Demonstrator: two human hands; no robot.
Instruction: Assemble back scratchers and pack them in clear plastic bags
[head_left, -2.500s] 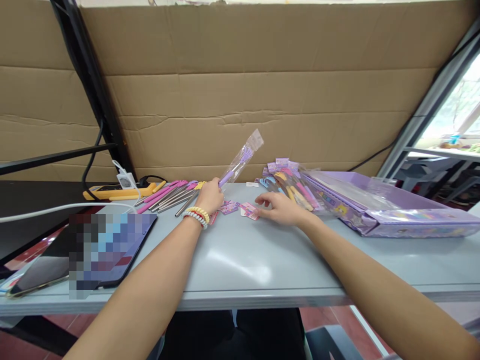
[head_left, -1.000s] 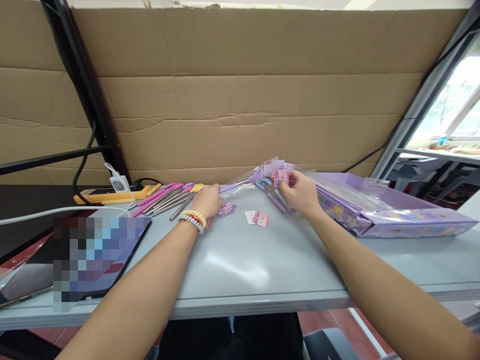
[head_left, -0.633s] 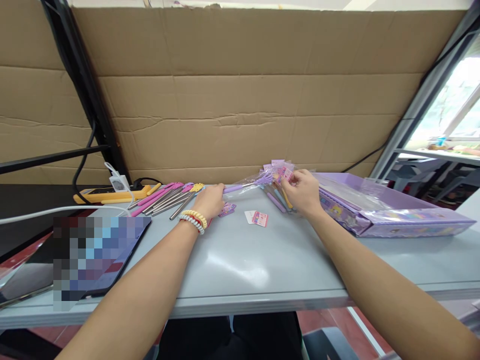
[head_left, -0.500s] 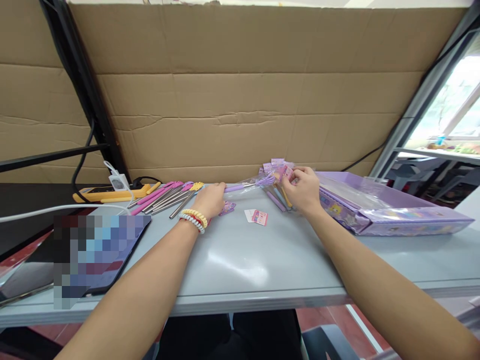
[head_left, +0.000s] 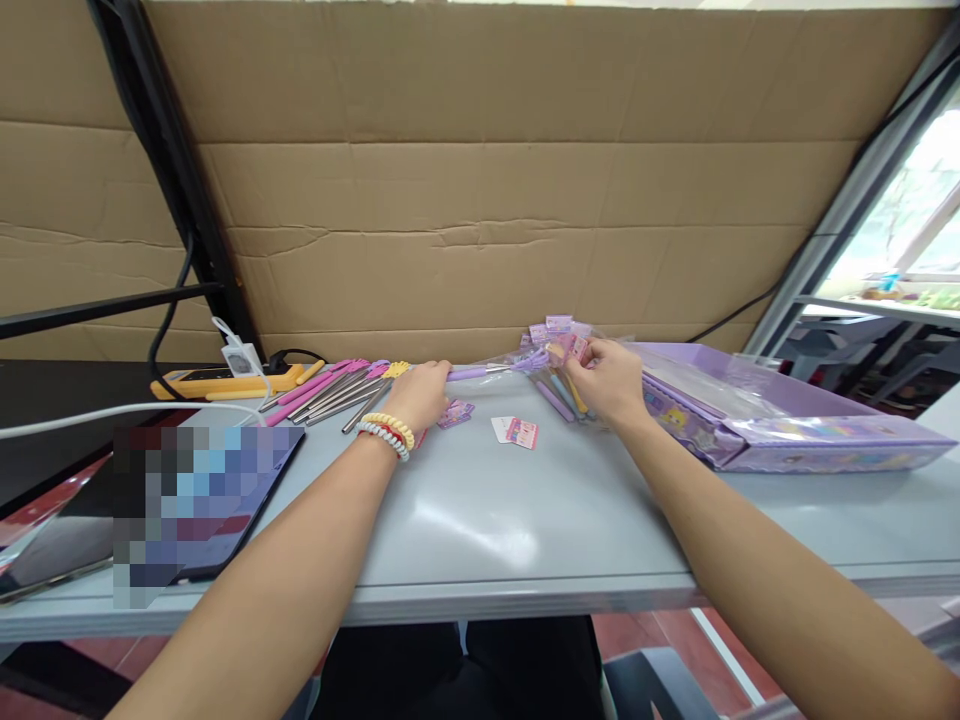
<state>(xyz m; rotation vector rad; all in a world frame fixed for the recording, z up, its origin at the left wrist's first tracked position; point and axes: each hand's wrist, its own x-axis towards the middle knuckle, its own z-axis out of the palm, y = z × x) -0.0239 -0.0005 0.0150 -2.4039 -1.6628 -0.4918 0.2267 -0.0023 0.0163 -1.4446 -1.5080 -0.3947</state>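
Observation:
My left hand is closed around the handle end of a purple back scratcher with a metal shaft, which points right. Clear plastic wrap lies around its shaft and head. The fingers of my right hand pinch a small pink card beside the purple head. Below that hand rest more wrapped back scratchers with purple, blue and yellow handles. Left of my left hand, several unwrapped back scratchers lie in a fan. Small printed cards lie on the table between my hands.
A purple printed box with clear plastic in it stands on the right. At the left are a tablet with a blurred screen, a yellow power strip and a white cable. A cardboard panel closes off the back.
Both hands keep nearly the same places and grips. The view has shifted slightly, and the back scratcher stays stretched between my hands.

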